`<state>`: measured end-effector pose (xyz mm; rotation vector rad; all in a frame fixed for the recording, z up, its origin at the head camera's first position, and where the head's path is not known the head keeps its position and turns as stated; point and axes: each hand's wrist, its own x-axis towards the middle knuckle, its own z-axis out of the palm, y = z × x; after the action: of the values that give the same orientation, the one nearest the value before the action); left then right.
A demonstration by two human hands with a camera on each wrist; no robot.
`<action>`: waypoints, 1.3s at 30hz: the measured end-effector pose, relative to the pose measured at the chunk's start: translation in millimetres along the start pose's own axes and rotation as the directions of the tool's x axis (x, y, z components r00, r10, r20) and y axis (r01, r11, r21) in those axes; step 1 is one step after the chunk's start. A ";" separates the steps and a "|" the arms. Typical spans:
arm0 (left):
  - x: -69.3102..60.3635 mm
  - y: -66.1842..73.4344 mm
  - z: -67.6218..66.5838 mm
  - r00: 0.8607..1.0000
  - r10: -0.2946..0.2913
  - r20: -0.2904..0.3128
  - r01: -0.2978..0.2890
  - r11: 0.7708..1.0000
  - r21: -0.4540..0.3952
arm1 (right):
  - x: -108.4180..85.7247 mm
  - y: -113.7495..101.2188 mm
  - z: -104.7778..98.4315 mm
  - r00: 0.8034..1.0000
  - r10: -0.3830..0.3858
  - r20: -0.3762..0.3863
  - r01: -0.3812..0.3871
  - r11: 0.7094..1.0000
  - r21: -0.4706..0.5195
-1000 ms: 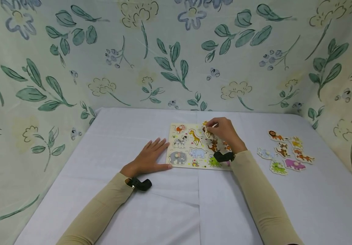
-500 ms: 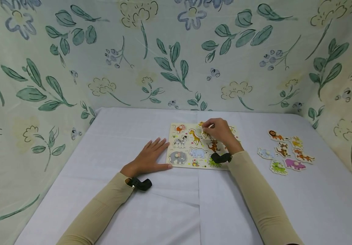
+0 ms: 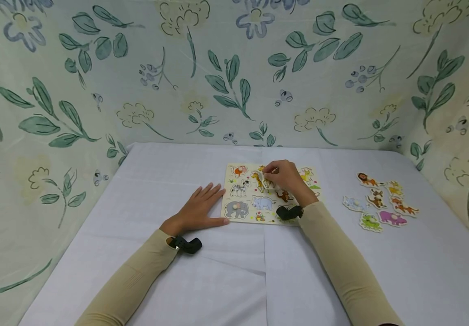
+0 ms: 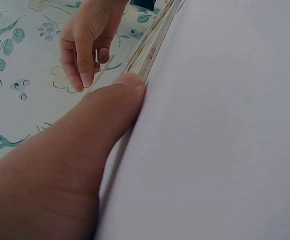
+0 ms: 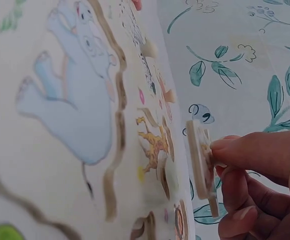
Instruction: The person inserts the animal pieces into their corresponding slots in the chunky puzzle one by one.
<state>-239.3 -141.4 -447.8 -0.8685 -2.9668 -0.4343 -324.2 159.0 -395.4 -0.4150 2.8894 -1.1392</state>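
A flat board with animal pictures [image 3: 273, 219] lies on the white cloth. The left hand [image 3: 196, 209] rests flat at its left edge, fingers spread and thumb at the near left corner; in the left wrist view the thumb [image 4: 105, 110] touches the board's edge. Over the upper middle of the board, the right hand [image 3: 289, 177] pinches a thin cut-out piece [image 3: 268, 182] near the giraffe. In the right wrist view, thumb and finger [image 5: 234, 150] hold that piece [image 5: 200, 160] above the board surface [image 5: 15, 145]; its picture is hard to make out.
Several loose animal pieces lie on the cloth to the right, among them a lion [image 3: 368, 179], a purple hippo [image 3: 393, 219] and a green frog [image 3: 370, 222]. Floral fabric [image 3: 226, 86] hangs behind the table and at its sides.
The right hand has moved left and slightly nearer across the board with the pinched piece, uncovering pictures at the upper right. The left hand has stayed in place.
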 end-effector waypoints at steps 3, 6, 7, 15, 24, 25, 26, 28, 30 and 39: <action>-0.3 0.2 -0.1 1.000 -0.001 0.005 0.001 1.000 -0.006 | -0.9 -1.6 2.0 1.000 -0.002 0.007 0.002 1.000 -0.012; -0.4 0.1 0.0 1.000 0.002 0.005 -0.002 1.000 -0.009 | -1.3 -2.6 3.6 1.000 -0.019 0.005 0.019 1.000 -0.024; -0.5 -0.1 0.3 1.000 0.002 0.005 -0.002 1.000 -0.009 | -1.2 -2.9 4.2 1.000 -0.022 0.004 0.022 0.999 -0.027; -0.9 0.2 -0.4 1.000 -0.001 0.009 0.001 1.000 -0.008 | -2.2 -5.7 8.3 0.999 -0.043 -0.003 0.043 0.999 -0.030; -1.4 -0.1 -1.2 1.000 0.000 0.009 0.000 1.000 -0.001 | -0.8 -4.5 13.4 0.999 -0.041 0.006 0.041 0.999 -0.026; -1.5 -0.2 -1.0 1.000 0.002 0.007 -0.002 1.000 -0.004 | -0.8 -4.1 14.2 0.999 -0.037 0.010 0.037 0.999 -0.022; -1.7 -0.2 -1.0 1.000 0.003 0.006 -0.003 1.000 -0.008 | -0.8 -3.6 15.1 0.999 -0.033 0.015 0.034 0.999 -0.017; -1.8 -0.5 -0.6 1.000 0.003 0.005 -0.003 1.000 -0.007 | -1.0 -2.8 16.8 0.999 -0.030 0.024 0.030 0.999 -0.014; -1.9 -0.9 0.0 1.000 0.005 0.003 -0.005 1.000 -0.004 | -0.8 -2.4 18.5 0.999 -0.033 0.026 0.034 0.999 -0.021; -1.9 -1.6 0.3 1.000 0.002 0.011 -0.002 1.000 0.005 | -0.7 -2.9 20.6 0.999 -0.038 0.008 0.038 0.998 -0.041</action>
<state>-238.5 -143.7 -448.7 -0.8768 -2.9754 -0.4224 -320.7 143.3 -408.6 -0.4760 2.9161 -1.0823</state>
